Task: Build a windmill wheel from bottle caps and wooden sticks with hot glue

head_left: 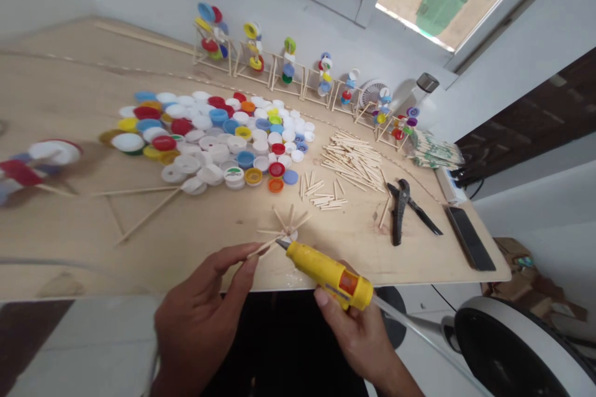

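Note:
Near the table's front edge lies a small wheel of short wooden sticks (292, 217) fanned out from a white hub (292, 236). My left hand (205, 310) pinches a wooden stick (264, 246) between thumb and fingertip, its far end reaching the hub. Wrapped in my right hand (356, 329) is a yellow hot glue gun (326, 268), with a clear glue stick (423, 335) trailing from its back. The gun's metal nozzle (282, 243) is right by the hub and the pinched stick; whether it touches cannot be made out.
Many coloured bottle caps (223, 149) spread across the middle. Stick piles (352, 160), black cutting pliers (400, 211) and a phone (470, 237) lie right. Several stick-and-cap models (288, 68) line the wall beside a bottle (414, 96). A stick triangle (149, 214) lies left.

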The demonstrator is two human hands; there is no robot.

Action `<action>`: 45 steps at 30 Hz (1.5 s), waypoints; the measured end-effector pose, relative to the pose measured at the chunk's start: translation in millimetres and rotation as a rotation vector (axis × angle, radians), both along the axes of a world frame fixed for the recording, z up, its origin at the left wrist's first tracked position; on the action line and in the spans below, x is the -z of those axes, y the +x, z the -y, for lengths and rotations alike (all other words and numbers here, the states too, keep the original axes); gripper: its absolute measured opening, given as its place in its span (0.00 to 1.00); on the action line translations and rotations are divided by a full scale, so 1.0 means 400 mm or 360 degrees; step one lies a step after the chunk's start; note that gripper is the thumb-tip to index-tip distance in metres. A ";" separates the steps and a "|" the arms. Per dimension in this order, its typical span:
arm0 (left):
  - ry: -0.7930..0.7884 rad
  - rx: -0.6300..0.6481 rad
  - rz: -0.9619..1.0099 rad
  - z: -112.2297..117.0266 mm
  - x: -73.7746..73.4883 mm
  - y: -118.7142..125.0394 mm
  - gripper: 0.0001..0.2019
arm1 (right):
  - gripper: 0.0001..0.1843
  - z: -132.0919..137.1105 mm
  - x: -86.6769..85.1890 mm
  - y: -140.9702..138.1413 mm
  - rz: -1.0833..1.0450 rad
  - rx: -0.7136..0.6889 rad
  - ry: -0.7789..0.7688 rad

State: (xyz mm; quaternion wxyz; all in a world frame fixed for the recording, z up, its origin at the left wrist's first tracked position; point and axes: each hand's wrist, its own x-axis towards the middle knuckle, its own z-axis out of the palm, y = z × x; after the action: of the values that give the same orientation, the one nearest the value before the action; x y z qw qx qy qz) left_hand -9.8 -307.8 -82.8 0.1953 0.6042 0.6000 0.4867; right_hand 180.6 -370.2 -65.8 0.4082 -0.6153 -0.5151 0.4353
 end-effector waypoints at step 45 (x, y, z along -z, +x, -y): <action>-0.0586 -0.0050 0.0821 -0.012 -0.027 0.018 0.11 | 0.16 -0.021 -0.046 0.095 0.0126 0.0275 0.0172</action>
State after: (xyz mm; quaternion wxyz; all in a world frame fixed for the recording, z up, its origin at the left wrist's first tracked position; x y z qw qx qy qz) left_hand -2.7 -302.9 -71.9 0.4397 0.4058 0.6180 0.5100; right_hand 218.6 -361.7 -47.5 0.4561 -0.6511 -0.4987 0.3455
